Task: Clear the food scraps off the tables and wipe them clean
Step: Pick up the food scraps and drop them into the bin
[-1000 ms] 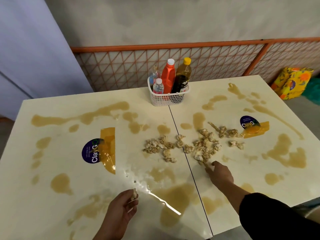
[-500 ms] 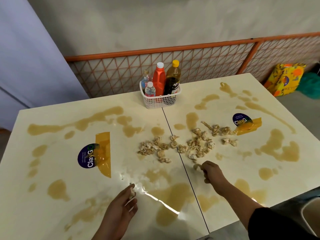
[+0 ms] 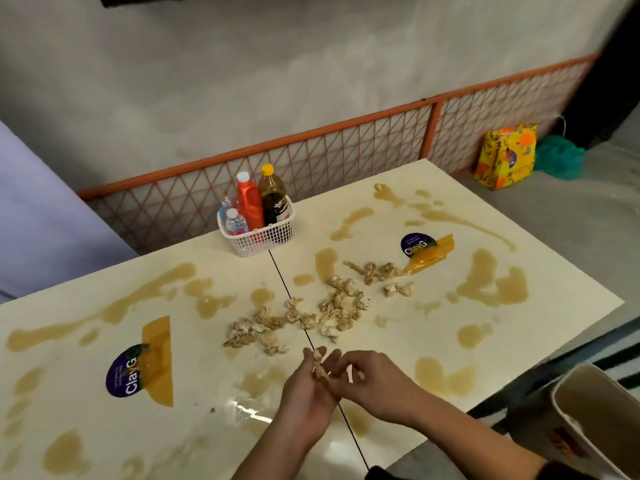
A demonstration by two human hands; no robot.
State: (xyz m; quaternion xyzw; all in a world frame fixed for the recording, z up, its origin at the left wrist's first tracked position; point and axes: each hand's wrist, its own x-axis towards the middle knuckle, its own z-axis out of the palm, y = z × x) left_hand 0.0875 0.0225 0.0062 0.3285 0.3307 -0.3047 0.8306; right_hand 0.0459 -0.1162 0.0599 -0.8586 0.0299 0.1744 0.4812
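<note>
Two cream tables (image 3: 86, 341) meet at a dark seam and carry brown liquid spills (image 3: 491, 289). A loose pile of pale food scraps (image 3: 332, 306) lies across the seam at mid-table. My left hand (image 3: 304, 389) is held palm up over the seam near the front edge, fingers stretched out, with a few scraps (image 3: 320, 370) lying on them. My right hand (image 3: 377, 379) meets it from the right. Its curled fingertips pinch a small scrap against the left fingers.
A white basket (image 3: 258, 237) with several bottles stands at the back on the seam. A pale bin (image 3: 595, 424) sits off the front right corner. An orange mesh fence (image 3: 311, 157) runs behind. A yellow bag (image 3: 505, 157) lies on the floor.
My right hand left the scrap pile with a piece and came back to my left hand. My left hand rose, turned palm up, and now meets the right over the seam.
</note>
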